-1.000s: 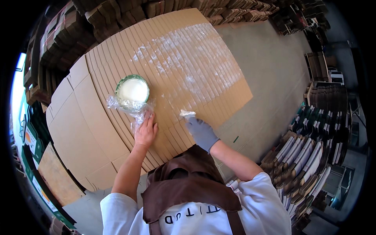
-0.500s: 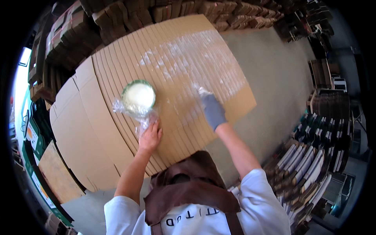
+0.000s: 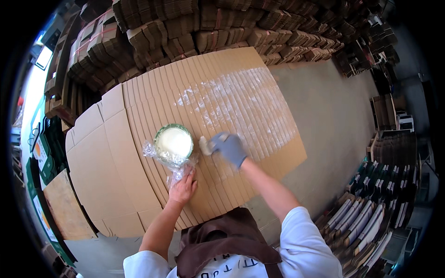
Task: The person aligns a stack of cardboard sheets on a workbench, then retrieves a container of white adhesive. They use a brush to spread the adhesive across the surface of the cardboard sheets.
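A round green-rimmed tub [image 3: 173, 142] full of white paste sits on overlapping cardboard sheets [image 3: 120, 150]. Crumpled clear plastic film [image 3: 178, 169] hangs over its near rim. My bare left hand [image 3: 184, 189] is closed on that film, just below the tub. To the tub's right, my right hand [image 3: 229, 149] in a grey glove is closed on a pale brush-like tool [image 3: 205, 146], whose exact kind is blurred. White wet streaks [image 3: 250, 104] cover the sheets' stepped edges on the right side.
Bundled flat cardboard [image 3: 171, 28] is piled high along the far side. Racks of stacked panels [image 3: 357, 213] stand at the right, beyond grey floor [image 3: 320, 106]. A wooden board [image 3: 67, 204] lies at the left, near dark green crates [image 3: 46, 148].
My right hand has swung left with the brush-like tool, from the streaked edges to beside the tub. My left hand stays at the film. The whole view has shifted, showing more of the far piles.
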A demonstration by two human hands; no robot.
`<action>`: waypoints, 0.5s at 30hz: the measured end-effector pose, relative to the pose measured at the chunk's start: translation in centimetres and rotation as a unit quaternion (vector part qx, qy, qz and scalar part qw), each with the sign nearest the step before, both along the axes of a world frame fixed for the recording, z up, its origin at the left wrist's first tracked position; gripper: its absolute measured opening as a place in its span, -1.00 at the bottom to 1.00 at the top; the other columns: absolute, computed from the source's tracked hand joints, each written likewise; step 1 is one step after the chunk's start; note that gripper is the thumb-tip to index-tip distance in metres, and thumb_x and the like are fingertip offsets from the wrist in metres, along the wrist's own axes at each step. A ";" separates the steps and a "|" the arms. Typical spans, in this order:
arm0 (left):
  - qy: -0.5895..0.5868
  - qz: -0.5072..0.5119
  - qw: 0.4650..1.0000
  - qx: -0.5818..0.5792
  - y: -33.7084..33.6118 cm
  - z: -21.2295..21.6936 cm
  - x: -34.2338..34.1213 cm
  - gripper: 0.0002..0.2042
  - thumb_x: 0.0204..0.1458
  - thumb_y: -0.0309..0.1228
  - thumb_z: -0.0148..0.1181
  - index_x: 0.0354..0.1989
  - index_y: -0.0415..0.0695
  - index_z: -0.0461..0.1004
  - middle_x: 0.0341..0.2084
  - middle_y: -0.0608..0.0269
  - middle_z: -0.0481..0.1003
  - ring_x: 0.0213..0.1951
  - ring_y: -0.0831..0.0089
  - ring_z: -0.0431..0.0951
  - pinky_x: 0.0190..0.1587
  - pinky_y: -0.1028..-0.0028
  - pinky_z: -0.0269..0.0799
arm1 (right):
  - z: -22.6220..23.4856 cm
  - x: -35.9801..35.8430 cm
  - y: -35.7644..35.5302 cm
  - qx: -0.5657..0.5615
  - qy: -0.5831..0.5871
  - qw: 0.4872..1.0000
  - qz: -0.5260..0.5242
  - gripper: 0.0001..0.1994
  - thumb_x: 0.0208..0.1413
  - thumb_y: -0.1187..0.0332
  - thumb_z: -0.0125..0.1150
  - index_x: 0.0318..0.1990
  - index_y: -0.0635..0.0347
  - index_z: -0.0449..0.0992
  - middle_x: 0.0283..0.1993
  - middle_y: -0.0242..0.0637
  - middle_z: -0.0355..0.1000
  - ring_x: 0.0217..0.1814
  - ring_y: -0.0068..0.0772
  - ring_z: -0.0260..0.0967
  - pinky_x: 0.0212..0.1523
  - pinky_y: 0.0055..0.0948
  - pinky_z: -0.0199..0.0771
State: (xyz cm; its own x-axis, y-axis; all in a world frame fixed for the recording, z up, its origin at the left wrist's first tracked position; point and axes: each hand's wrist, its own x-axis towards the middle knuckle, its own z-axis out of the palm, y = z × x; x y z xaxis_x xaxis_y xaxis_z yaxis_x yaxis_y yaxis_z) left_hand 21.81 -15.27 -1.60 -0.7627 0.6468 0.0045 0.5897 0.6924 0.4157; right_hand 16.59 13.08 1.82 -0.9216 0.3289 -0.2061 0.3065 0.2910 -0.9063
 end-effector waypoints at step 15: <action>-0.045 0.019 0.999 0.016 -0.4 -0.2 0.7 -0.51 -0.01 -0.27 0.26 0.16 -0.05 0.44 0.18 0.07 0.38 0.25 0.09 0.36 0.23 0.05 0.29 | -0.1 -10.1 13.7 0.193 0.000 0.978 -0.082 -0.80 0.18 0.29 0.10 -0.31 0.22 0.56 -0.35 -0.03 0.55 -0.36 -0.15 0.55 -0.29 -0.23 0.54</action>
State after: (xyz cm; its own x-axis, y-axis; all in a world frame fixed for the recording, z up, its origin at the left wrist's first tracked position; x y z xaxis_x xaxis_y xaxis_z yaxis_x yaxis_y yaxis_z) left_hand 22.48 -15.63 -1.81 -0.7844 0.6186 -0.0451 0.5227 0.6983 0.4890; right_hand 6.45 26.74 1.69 -0.8496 0.5261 -0.0373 0.3778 0.5577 -0.7391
